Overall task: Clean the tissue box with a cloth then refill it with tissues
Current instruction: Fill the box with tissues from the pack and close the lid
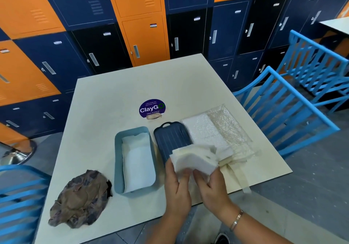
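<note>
Together, left hand (176,184) and right hand (212,186) clamp their fingers on a tissue stack (195,159) beside the tissue box (117,160), by the near edge of the table (113,96).

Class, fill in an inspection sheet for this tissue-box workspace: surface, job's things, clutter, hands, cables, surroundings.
Surface: cream square table, round purple sticker.
Job's things: open light-blue tissue box with tissues inside; dark-blue ribbed lid beside it; clear plastic tissue pack; crumpled brown cloth.
Clutter: pale loose strips by the pack.
Hands: left hand and right hand both grip a stack of white tissues.
Cables: nothing seen.
Surroundings: blue slatted chairs; orange and navy lockers.
</note>
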